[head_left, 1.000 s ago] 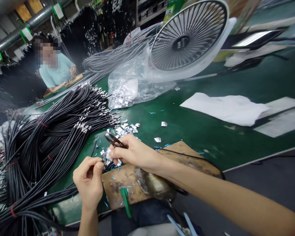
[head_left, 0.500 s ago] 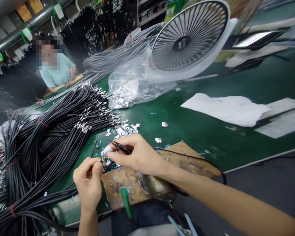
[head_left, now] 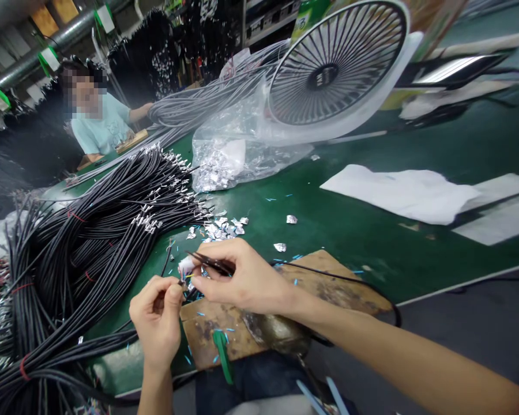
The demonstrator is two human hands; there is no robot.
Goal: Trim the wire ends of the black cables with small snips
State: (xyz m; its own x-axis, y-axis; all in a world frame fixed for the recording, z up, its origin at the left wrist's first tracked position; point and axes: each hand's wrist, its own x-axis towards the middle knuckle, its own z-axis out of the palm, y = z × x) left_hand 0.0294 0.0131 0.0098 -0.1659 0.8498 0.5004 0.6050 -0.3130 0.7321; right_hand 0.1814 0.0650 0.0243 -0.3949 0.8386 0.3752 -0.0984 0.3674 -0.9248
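Note:
My left hand [head_left: 158, 317] is closed, thumb and forefinger pinching the end of a black cable, mostly hidden by the fingers. Thin coloured wires [head_left: 185, 278] fan out just past that pinch. Right beside them, my right hand [head_left: 246, 279] is closed around dark tweezers [head_left: 210, 262], whose points aim up and left. A white covering [head_left: 185, 264] wraps one of its fingertips, which is close to the wires. Whether the right fingers also touch a wire, I cannot tell. Below both hands lies a stained wooden board [head_left: 216, 346] with blue scraps on it.
Bundled black cables [head_left: 95, 230] with silvery ends fill the left. Foil scraps [head_left: 222, 229], a clear plastic bag [head_left: 251, 155] and a fan [head_left: 337, 69] lie beyond my hands. White sheets [head_left: 398, 190] are at right. A co-worker [head_left: 101, 124] sits across the green table [head_left: 259, 202].
My hands stay nearly in place; the right fingers and tweezers have shifted slightly. Across the table, the co-worker's arm has reached out to the grey cables.

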